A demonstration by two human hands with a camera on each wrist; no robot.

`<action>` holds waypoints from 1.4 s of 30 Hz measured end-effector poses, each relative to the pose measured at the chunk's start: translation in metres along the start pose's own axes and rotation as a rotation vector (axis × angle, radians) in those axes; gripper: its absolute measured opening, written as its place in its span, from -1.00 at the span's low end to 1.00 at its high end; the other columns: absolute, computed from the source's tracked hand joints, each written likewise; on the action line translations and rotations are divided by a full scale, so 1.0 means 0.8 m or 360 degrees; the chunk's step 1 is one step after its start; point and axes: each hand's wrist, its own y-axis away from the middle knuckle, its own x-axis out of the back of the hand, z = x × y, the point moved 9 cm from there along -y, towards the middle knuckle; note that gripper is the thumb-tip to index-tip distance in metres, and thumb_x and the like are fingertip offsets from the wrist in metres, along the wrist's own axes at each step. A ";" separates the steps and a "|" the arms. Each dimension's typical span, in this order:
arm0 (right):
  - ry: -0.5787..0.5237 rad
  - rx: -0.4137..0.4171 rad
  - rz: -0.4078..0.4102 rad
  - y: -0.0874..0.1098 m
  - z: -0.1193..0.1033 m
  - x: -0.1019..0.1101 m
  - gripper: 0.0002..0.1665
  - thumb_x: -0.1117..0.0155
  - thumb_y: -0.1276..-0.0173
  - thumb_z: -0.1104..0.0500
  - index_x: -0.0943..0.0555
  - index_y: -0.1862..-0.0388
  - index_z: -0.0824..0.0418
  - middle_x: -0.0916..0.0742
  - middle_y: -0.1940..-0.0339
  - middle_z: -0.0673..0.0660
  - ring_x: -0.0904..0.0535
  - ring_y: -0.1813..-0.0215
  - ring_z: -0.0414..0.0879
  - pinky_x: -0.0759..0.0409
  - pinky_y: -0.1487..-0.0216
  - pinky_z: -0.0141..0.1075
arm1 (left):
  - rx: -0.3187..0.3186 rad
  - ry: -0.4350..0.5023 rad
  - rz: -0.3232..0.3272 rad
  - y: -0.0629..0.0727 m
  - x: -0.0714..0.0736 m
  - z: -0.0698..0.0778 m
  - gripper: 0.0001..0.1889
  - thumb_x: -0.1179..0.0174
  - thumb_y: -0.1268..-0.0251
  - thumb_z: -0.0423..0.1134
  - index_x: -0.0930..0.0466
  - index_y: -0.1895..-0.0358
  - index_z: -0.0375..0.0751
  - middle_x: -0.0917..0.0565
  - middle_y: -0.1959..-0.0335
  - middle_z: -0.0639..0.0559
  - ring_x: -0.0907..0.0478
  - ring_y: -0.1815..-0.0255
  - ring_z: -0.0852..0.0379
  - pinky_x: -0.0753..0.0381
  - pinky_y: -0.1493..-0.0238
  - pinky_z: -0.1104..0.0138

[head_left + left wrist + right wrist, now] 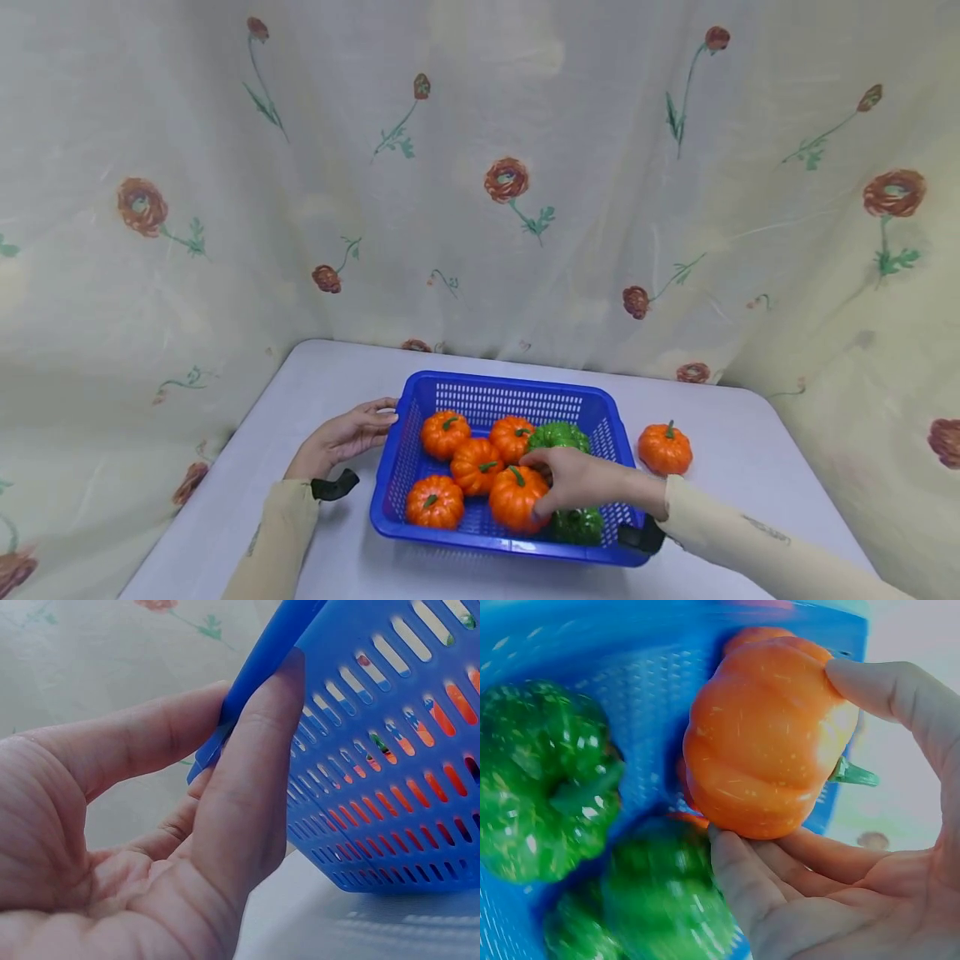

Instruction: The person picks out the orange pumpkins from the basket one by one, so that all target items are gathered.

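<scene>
The right hand (576, 482) curls thumb and fingers round the sides of an orange pumpkin (512, 504) inside the blue basket (517, 386); the left hand (352, 431) pinches the basket's rim. The pumpkin looks glossy, probably light, stiff and slightly slippery, its ribbed sides likely a surer hold than the stem (516, 476). Green pumpkins (577, 526) lie beside it; a lone pumpkin (665, 451) sits outside on the worktop (341, 371).

Head view: soft, even lt; faint shadow below blue basket (510, 546) on white surface (450, 583). L wrist pic dimmer, cool cast, bkgd soft. R wrist pic: R side nearly blown out, glare spots on green pumpkins (525, 825), lower ones w/ streaky blur.
</scene>
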 end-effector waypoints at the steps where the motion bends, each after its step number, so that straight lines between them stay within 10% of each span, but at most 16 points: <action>1: -0.0026 0.0011 0.0002 0.004 -0.002 0.004 -0.18 -0.50 0.03 0.11 -0.46 -0.25 0.32 -0.67 -0.08 0.12 -0.58 -0.05 -0.07 -0.58 -0.19 -0.05 | 0.0010 -0.0008 0.0000 0.000 0.000 -0.001 -0.61 -0.03 -0.42 -0.43 -0.20 -0.22 -0.23 -0.65 0.08 -0.07 -0.68 0.15 0.12 -0.69 0.03 0.30; 17: -0.0229 -0.0030 0.0304 0.081 0.049 0.090 -0.11 -0.45 -0.11 0.05 -0.33 -0.38 0.31 -0.56 -0.22 0.30 -0.53 -0.17 0.13 -0.67 -0.06 -0.09 | 0.0000 0.0014 -0.0015 0.001 0.001 -0.008 -0.58 -0.03 -0.42 -0.43 -0.15 -0.26 -0.23 -0.65 0.08 -0.06 -0.69 0.16 0.13 -0.69 0.03 0.30; 32: -0.0172 -0.0352 0.0690 0.173 0.231 0.157 -0.14 -0.22 -0.39 0.03 -0.12 -0.41 0.52 -0.38 -0.32 0.54 -0.36 -0.27 0.42 -0.55 -0.13 0.21 | -0.0001 0.0052 -0.0053 -0.001 -0.002 -0.002 -0.60 0.00 -0.43 -0.45 -0.16 -0.24 -0.20 -0.65 0.07 -0.07 -0.69 0.14 0.12 -0.69 0.01 0.29; 42: -0.0357 -0.0699 0.0679 0.179 0.352 0.144 -0.02 -0.10 -0.44 -0.04 0.10 -0.44 0.58 -0.11 -0.41 0.63 -0.12 -0.35 0.49 -0.21 -0.30 0.39 | -0.0009 0.0073 -0.0043 0.001 -0.003 -0.001 -0.60 0.00 -0.42 -0.47 -0.17 -0.23 -0.19 -0.65 0.08 -0.07 -0.70 0.15 0.11 -0.69 0.02 0.30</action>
